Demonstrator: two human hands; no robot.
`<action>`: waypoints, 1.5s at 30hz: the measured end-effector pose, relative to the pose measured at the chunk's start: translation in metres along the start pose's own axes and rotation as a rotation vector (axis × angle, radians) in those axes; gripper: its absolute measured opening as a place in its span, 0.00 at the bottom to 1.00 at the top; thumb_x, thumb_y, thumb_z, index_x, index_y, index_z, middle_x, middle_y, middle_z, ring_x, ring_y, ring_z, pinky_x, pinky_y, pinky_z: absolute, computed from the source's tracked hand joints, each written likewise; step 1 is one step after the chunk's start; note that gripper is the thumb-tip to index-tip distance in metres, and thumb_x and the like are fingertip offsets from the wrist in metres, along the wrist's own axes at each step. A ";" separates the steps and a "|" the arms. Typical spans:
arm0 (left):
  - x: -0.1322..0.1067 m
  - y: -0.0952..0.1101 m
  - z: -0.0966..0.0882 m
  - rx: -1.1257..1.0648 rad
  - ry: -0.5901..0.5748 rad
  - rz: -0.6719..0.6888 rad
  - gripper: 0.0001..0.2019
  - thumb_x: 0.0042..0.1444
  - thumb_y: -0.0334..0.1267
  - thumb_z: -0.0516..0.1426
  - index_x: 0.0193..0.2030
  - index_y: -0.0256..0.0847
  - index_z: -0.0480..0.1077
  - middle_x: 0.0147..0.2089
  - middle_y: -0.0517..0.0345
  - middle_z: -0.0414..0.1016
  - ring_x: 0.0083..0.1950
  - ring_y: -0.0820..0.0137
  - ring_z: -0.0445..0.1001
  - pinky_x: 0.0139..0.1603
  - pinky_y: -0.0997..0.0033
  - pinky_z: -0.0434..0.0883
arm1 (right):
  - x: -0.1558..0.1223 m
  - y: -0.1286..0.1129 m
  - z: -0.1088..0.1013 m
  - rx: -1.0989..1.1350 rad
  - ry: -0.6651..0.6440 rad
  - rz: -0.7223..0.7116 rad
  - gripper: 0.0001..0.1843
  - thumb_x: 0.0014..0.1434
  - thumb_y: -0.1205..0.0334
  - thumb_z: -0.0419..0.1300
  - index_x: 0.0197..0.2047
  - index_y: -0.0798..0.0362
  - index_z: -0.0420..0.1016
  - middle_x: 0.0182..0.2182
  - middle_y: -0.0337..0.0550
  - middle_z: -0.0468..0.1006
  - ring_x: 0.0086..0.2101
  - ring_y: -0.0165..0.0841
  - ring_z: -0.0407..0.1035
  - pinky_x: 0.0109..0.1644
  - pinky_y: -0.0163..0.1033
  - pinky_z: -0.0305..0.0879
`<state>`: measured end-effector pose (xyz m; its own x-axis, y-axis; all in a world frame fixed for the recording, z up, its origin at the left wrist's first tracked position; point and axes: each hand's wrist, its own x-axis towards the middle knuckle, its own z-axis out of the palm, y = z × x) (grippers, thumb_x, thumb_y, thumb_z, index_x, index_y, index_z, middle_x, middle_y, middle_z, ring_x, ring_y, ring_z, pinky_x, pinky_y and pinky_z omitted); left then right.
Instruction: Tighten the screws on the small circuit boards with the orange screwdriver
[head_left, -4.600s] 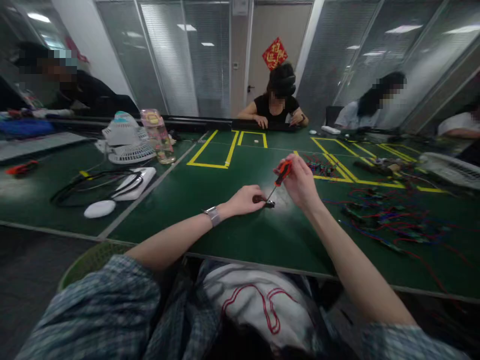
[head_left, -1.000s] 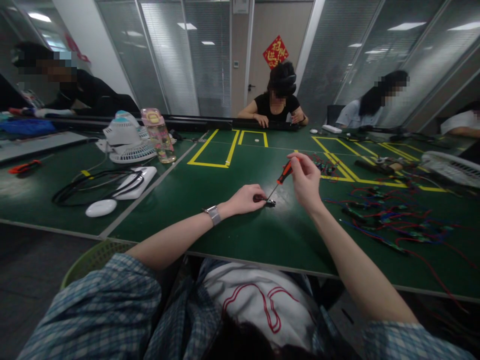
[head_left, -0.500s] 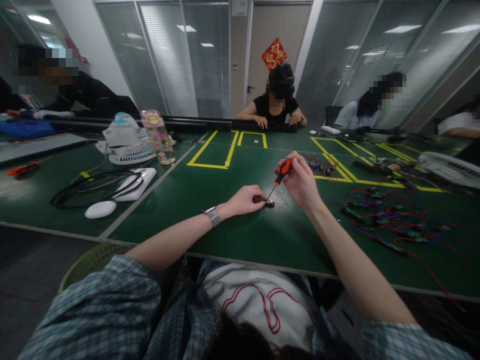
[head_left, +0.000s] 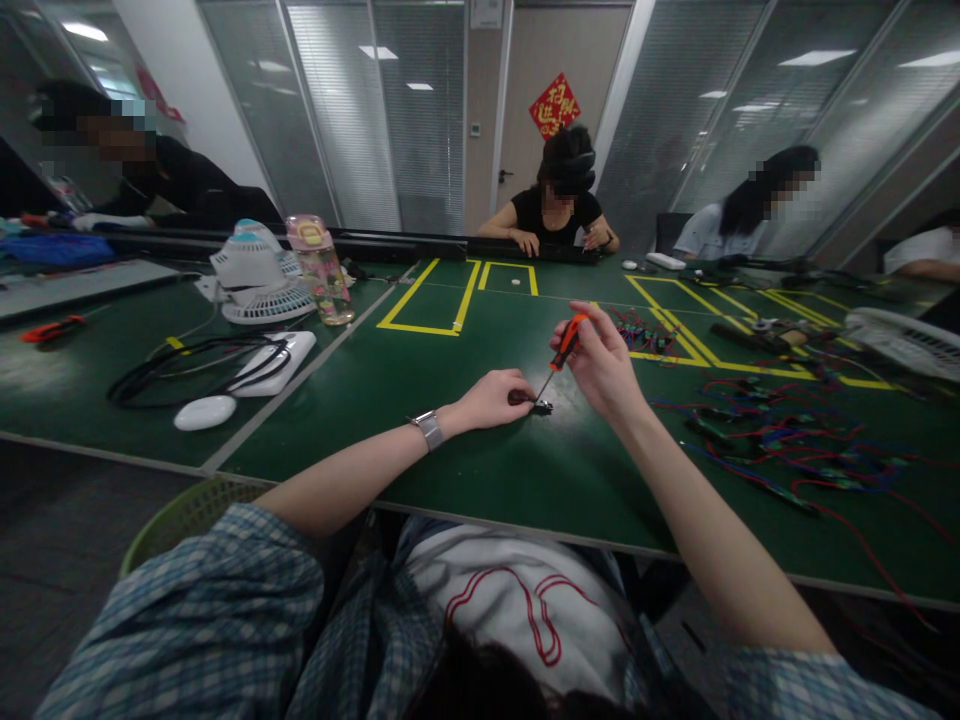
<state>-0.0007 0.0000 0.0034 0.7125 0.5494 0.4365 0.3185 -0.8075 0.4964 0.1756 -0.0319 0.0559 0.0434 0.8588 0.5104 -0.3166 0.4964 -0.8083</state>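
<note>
The part is a small dark piece that lies on the green table, a little to the near side of its middle, straight in front of the person. It looks very light and rather stiff, so I judge it would slide or turn easily on the smooth mat if nothing presses it down. Its details are too small to tell. The left hand rests on the table, and its fingertips are closed on the left end of the part and pin it to the mat. The sides and this left end seem the good places to hold it, because the top then remains free.

The screwdriver stands tilted, with its thin tip down on the part and its orange handle up and to the right. The right hand pinches the handle between thumb and fingers. Such a thin tip may slip off a small piece, so a gentle, straight pressure seems wise.

To the right, well apart from the hands, lies a tangle of red and blue wires, soft and likely to snag. To the left are a white puck and a black cable, and farther a white fan and a bottle. A co-worker sits at the far edge, and a green basket shows below the near edge
</note>
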 end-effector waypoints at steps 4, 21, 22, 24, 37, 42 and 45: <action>0.000 -0.001 0.000 0.000 0.000 0.001 0.06 0.56 0.32 0.60 0.38 0.36 0.79 0.36 0.55 0.75 0.35 0.72 0.72 0.36 0.76 0.67 | -0.001 -0.002 0.003 0.050 -0.033 0.026 0.11 0.57 0.50 0.65 0.42 0.41 0.74 0.34 0.34 0.78 0.32 0.27 0.73 0.36 0.35 0.72; 0.000 -0.001 0.002 0.001 0.013 0.021 0.06 0.56 0.32 0.60 0.38 0.35 0.78 0.37 0.55 0.76 0.36 0.72 0.73 0.38 0.75 0.68 | 0.000 -0.002 0.000 0.050 0.031 0.017 0.12 0.53 0.49 0.69 0.40 0.42 0.78 0.30 0.32 0.75 0.31 0.26 0.70 0.42 0.35 0.72; 0.000 -0.001 0.001 0.003 0.013 0.017 0.06 0.56 0.31 0.60 0.38 0.35 0.78 0.37 0.55 0.76 0.35 0.72 0.73 0.37 0.75 0.68 | 0.000 -0.002 0.000 0.040 0.028 0.013 0.12 0.54 0.49 0.68 0.41 0.42 0.77 0.31 0.33 0.76 0.32 0.26 0.71 0.42 0.35 0.72; 0.000 0.000 0.001 0.010 0.010 0.010 0.06 0.56 0.32 0.60 0.38 0.35 0.78 0.36 0.55 0.76 0.35 0.72 0.73 0.37 0.75 0.67 | -0.001 -0.002 0.000 0.039 0.022 0.008 0.12 0.55 0.49 0.67 0.42 0.41 0.76 0.32 0.33 0.77 0.33 0.27 0.72 0.42 0.36 0.72; 0.000 -0.002 0.001 0.017 0.003 0.016 0.06 0.57 0.33 0.60 0.39 0.36 0.78 0.38 0.54 0.76 0.37 0.72 0.73 0.39 0.75 0.68 | -0.001 0.000 0.001 0.015 0.104 -0.001 0.12 0.55 0.46 0.66 0.37 0.42 0.73 0.30 0.32 0.73 0.30 0.27 0.69 0.43 0.37 0.74; 0.000 -0.001 0.000 0.018 -0.001 0.006 0.06 0.57 0.33 0.60 0.39 0.36 0.78 0.38 0.54 0.76 0.37 0.72 0.73 0.39 0.75 0.68 | -0.001 -0.001 0.000 0.042 0.091 -0.011 0.12 0.52 0.48 0.69 0.36 0.42 0.76 0.31 0.31 0.72 0.30 0.25 0.67 0.45 0.36 0.74; 0.000 0.001 0.000 0.029 -0.003 0.004 0.06 0.57 0.32 0.60 0.39 0.35 0.78 0.38 0.54 0.76 0.37 0.72 0.74 0.40 0.75 0.68 | -0.002 -0.002 0.001 0.063 0.046 -0.004 0.11 0.53 0.49 0.69 0.38 0.42 0.77 0.30 0.32 0.73 0.32 0.25 0.69 0.44 0.36 0.74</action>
<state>-0.0003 -0.0008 0.0041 0.7154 0.5459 0.4361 0.3339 -0.8154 0.4730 0.1755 -0.0347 0.0569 0.0878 0.8625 0.4984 -0.3757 0.4921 -0.7853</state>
